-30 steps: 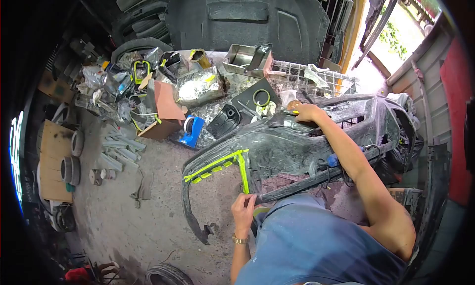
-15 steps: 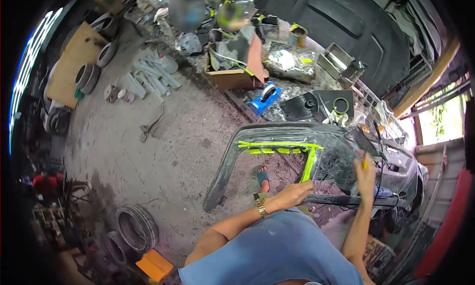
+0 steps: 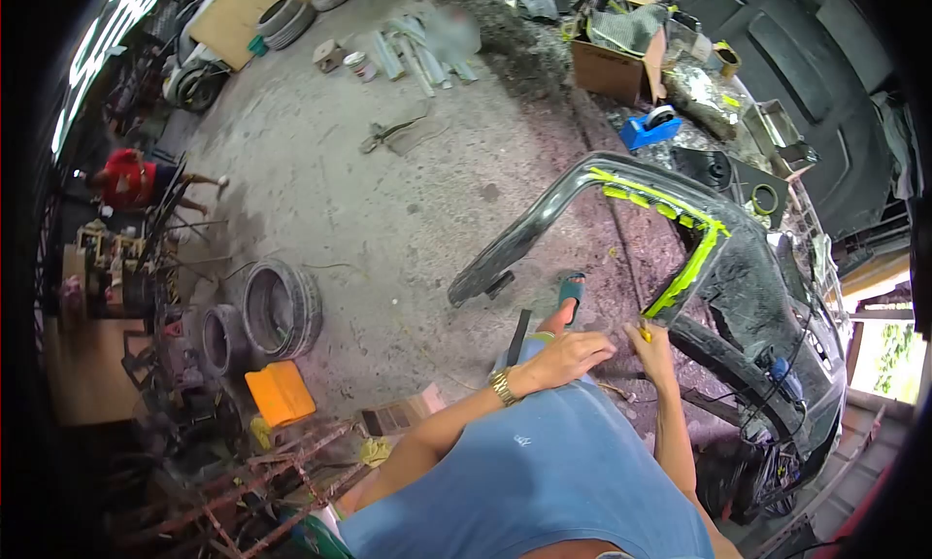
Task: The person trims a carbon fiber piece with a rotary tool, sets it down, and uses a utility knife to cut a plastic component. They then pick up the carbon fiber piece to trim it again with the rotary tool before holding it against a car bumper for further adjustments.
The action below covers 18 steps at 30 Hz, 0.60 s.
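A dark, dusty car body panel (image 3: pixel 544 209) with a large opening lies on the right, with bright yellow-green tape (image 3: pixel 691 272) along the opening's inner edges. My right hand (image 3: pixel 650 350) is closed on a small yellow tool (image 3: pixel 646 334), just below the lower end of the tape. My left hand (image 3: pixel 568 357), with a gold watch at the wrist, is beside it, in front of my body. Its fingers are bent together, and what they hold, if anything, is too small to make out.
A blue tape dispenser (image 3: pixel 649 129) and a cardboard box (image 3: pixel 610 71) stand beyond the panel. Tires (image 3: pixel 282 309) and an orange object (image 3: pixel 280 394) lie at the left. A person in red (image 3: pixel 128 178) is at the far left.
The view has turned left, so the panel appears farther right and tilted. My right hand has moved from over the panel toward my left hand, still with the yellow tool.
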Motion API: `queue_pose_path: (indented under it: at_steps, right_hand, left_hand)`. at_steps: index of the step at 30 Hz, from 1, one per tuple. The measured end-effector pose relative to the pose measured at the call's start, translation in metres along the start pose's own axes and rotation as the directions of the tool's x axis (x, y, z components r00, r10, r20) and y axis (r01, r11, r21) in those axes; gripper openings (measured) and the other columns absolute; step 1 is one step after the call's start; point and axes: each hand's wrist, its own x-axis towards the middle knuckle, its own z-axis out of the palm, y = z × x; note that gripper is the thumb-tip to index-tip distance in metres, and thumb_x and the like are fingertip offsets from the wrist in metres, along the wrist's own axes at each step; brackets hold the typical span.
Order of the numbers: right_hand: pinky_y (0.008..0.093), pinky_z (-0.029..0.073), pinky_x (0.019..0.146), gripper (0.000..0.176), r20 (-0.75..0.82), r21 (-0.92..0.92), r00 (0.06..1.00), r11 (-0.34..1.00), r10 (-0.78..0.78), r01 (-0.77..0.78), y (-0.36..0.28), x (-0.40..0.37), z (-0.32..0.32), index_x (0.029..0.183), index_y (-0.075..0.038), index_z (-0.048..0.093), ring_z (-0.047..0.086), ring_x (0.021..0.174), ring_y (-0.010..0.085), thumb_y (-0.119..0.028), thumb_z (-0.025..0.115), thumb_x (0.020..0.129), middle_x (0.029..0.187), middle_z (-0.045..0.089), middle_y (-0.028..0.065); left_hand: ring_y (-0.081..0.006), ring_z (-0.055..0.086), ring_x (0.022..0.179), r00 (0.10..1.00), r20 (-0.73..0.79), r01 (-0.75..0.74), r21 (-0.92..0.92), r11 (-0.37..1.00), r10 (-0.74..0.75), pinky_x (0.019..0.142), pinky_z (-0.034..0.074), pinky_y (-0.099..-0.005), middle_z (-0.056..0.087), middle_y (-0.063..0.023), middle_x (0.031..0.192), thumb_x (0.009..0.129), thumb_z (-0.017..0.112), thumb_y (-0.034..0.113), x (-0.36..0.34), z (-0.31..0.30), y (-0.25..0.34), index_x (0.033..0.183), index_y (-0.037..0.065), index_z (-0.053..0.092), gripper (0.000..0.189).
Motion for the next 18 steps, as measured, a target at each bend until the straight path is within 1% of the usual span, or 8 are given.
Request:
queue_pose_path:
  at_steps: [3, 6, 8, 11, 12, 15, 16, 18]
  right_hand:
    - [0.0296, 0.037, 0.052, 0.031, 0.121, -0.183, 0.992, 0.981, -0.037, 0.059, 0.090, 0.017, 0.055, 0.070, -0.001, 0.054, 0.044, 0.052, 0.0105, -0.024, 0.065, 0.088, 0.055, 0.050, 0.0029]
    - [0.0325, 0.037, 0.047, 0.026, 0.107, -0.195, 0.971, 0.953, -0.213, 0.230, 0.203, 0.012, 0.094, 0.069, 0.000, 0.057, 0.045, 0.048, 0.0139, -0.020, 0.066, 0.084, 0.054, 0.052, 0.0073]
    - [0.0357, 0.036, 0.041, 0.018, 0.179, -0.250, 0.862, 0.870, 0.473, -0.425, 0.262, -0.017, 0.098, 0.071, 0.001, 0.059, 0.047, 0.043, 0.0184, -0.014, 0.062, 0.081, 0.057, 0.057, 0.0109]
    - [0.0378, 0.038, 0.037, 0.013, 0.108, -0.041, 0.707, 0.713, 0.699, -0.700, 0.314, -0.074, 0.107, 0.074, 0.000, 0.061, 0.051, 0.041, 0.0209, -0.011, 0.060, 0.079, 0.059, 0.060, 0.0130]
    - [0.0378, 0.038, 0.037, 0.013, 0.077, 0.018, 0.695, 0.696, 0.715, -0.718, 0.318, -0.090, 0.113, 0.074, 0.000, 0.061, 0.051, 0.041, 0.0209, -0.011, 0.060, 0.079, 0.059, 0.060, 0.0130]
    - [0.0389, 0.046, 0.043, 0.014, -0.041, -0.255, 0.726, 0.695, 0.686, -0.672, 0.330, -0.115, 0.137, 0.074, 0.001, 0.067, 0.061, 0.050, 0.0239, -0.009, 0.059, 0.079, 0.066, 0.066, 0.0145]
    - [0.0393, 0.048, 0.044, 0.015, -0.088, -0.385, 0.725, 0.648, 0.683, -0.658, 0.336, -0.116, 0.149, 0.074, 0.001, 0.069, 0.064, 0.053, 0.0246, -0.009, 0.059, 0.079, 0.068, 0.067, 0.0150]
    - [0.0390, 0.051, 0.046, 0.020, -0.086, -0.495, 0.656, 0.539, 0.750, -0.681, 0.323, -0.113, 0.174, 0.071, 0.001, 0.071, 0.066, 0.055, 0.0247, -0.011, 0.058, 0.082, 0.070, 0.069, 0.0144]
  left_hand:
    - [-0.0232, 0.060, 0.062, 0.949, 0.070, 0.304, 0.042, 0.952, -0.307, 0.058, 0.046, -0.0337, 0.059, -0.0080, 0.067, 0.085, 0.069, 0.016, -0.065, -0.034, 0.016, 0.076, 0.002, 0.065, 0.017]
    - [-0.0179, 0.058, 0.056, 0.920, 0.000, 0.392, 0.076, 0.917, -0.393, 0.054, 0.046, -0.0308, 0.061, -0.0082, 0.063, 0.084, 0.070, 0.013, -0.110, -0.062, 0.029, 0.074, 0.001, 0.065, 0.017]
    - [-0.0152, 0.059, 0.055, 0.923, -0.103, 0.372, -0.009, 0.928, -0.371, 0.054, 0.047, -0.0294, 0.068, -0.0093, 0.077, 0.088, 0.062, 0.005, -0.137, -0.075, 0.025, 0.096, 0.001, 0.067, 0.010]
    - [-0.0126, 0.064, 0.066, 0.906, -0.249, 0.364, 0.048, 0.930, -0.341, 0.062, 0.051, -0.0271, 0.070, -0.0094, 0.095, 0.090, 0.054, -0.002, -0.155, -0.102, 0.023, 0.124, 0.003, 0.058, 0.034]
    - [-0.0131, 0.066, 0.081, 0.818, -0.125, 0.569, 0.041, 0.821, -0.561, 0.074, 0.053, -0.0274, 0.065, -0.0117, 0.117, 0.089, 0.051, -0.006, -0.170, -0.119, 0.022, 0.137, 0.003, 0.047, 0.049]
    - [-0.0210, 0.063, 0.104, 0.726, -0.137, 0.636, -0.243, 0.733, -0.674, 0.096, 0.046, -0.0313, 0.058, -0.0155, 0.128, 0.088, 0.049, -0.007, -0.192, -0.151, 0.013, 0.135, 0.003, 0.049, 0.048]
    - [-0.0206, 0.063, 0.102, 0.835, -0.186, 0.500, -0.137, 0.855, -0.518, 0.094, 0.047, -0.0309, 0.052, -0.0161, 0.135, 0.086, 0.053, -0.007, -0.189, -0.163, 0.018, 0.133, 0.000, 0.050, 0.047]
    - [-0.0204, 0.064, 0.101, 0.851, -0.055, 0.515, -0.105, 0.851, -0.522, 0.092, 0.048, -0.0308, 0.055, -0.0156, 0.130, 0.086, 0.056, -0.006, -0.220, -0.197, -0.007, 0.127, 0.000, 0.055, 0.041]
